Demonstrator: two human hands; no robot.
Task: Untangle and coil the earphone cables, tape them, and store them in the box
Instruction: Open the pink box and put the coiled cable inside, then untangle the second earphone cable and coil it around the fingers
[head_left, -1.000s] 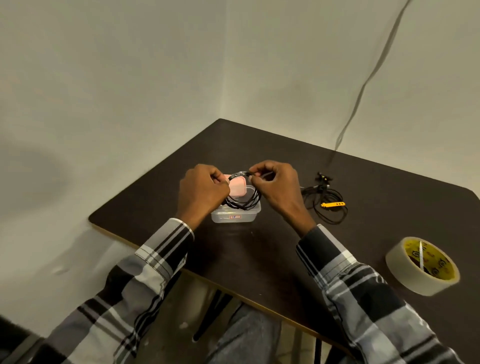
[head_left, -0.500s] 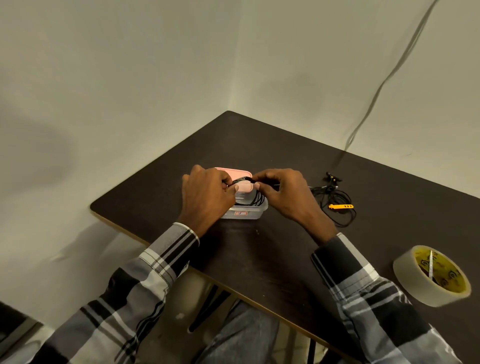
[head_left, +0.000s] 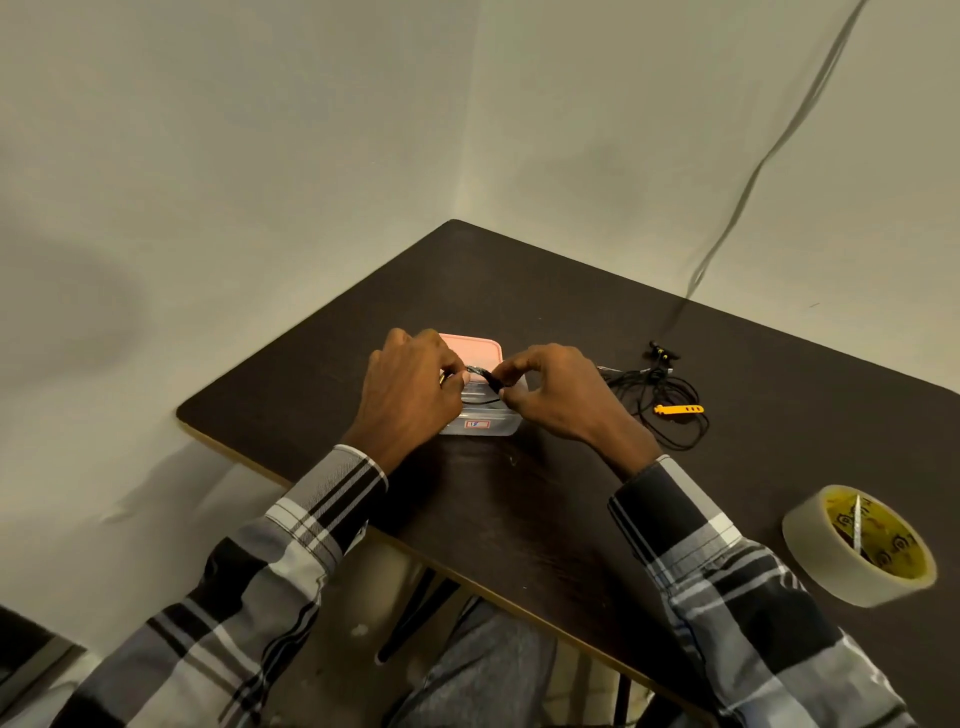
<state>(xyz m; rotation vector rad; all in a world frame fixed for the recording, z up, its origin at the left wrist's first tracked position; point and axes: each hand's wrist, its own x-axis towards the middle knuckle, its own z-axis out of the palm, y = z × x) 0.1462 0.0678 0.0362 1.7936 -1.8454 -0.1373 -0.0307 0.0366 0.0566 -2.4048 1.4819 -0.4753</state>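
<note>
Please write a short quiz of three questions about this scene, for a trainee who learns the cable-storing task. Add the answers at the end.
1. True or false: the roll of beige tape with the yellow core lies inside the small clear plastic box.
2. Which hands hold the coiled black earphone cable above the box? A) left hand only B) right hand only C) both
3. Fill in: the loose black earphone cable with the yellow clip lies on the dark brown table, on the ____ side of the box.

Key
1. False: it lies on the table, near the right sleeve.
2. C
3. right
</note>
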